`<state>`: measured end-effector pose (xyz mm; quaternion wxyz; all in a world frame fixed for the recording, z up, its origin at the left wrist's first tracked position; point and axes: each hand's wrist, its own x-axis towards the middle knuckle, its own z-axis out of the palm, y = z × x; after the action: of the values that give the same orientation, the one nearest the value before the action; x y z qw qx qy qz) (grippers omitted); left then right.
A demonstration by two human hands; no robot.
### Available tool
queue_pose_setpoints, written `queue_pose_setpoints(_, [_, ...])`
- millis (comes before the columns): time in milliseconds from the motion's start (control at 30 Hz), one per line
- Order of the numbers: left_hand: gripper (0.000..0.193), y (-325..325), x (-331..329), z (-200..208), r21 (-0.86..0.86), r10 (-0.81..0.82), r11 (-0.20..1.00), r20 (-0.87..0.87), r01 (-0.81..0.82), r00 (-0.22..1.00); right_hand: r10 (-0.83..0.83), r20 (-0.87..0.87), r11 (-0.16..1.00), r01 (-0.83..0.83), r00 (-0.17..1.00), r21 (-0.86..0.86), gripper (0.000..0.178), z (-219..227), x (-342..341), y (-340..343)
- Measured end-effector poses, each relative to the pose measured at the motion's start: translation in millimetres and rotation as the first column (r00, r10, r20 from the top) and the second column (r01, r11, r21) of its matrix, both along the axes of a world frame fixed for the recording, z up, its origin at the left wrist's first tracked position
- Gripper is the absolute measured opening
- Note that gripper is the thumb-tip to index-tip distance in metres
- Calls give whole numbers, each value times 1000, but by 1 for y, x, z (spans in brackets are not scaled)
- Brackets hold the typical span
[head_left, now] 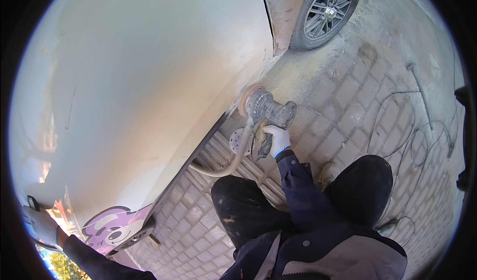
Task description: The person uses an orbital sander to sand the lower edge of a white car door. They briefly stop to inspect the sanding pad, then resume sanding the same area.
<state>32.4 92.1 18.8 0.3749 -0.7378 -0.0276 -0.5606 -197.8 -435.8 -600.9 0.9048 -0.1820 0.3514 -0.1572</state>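
My right hand [277,140], in a white glove, is closed round the rear handle of a dusty electric sander [263,106]. The sander's round pad [247,99] is at the lower edge of a pale car body panel [144,86]; contact is hard to judge. From the sander a ribbed dust hose [218,172] curves down towards the car's underside. Far left, my gloved left hand [42,226] is at the car's side beside a dark, loop-shaped part [33,203]. Its fingers are too small and unclear to read. Brownish sanded patches spread across the panel.
A perforated sanding disc [238,140] lies on the metal grating [258,173] by my knee. Thin cables [415,136] loop across the brick paving [343,106] at right. A car wheel [325,14] stands at the top. A purple cartoon decal [112,228] marks the lower panel.
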Motion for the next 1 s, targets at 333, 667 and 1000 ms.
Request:
queue_pose_setpoints(333, [51, -29, -9, -5, -386, -72, 922, -79, 36, 994, -52, 73, 997, 49, 996, 55, 7, -4, 4, -6])
queue_pose_setpoints(667, [70, -51, -15, -6, -596, -134, 797, -12, 101, 991, -102, 128, 978, 76, 986, 195, 10, -8, 7, -23])
queue_pose_setpoints(1000, [79, -47, -13, -6, -677, -214, 714, 28, 176, 976, -60, 172, 983, 28, 983, 181, 11, -14, 6, -22])
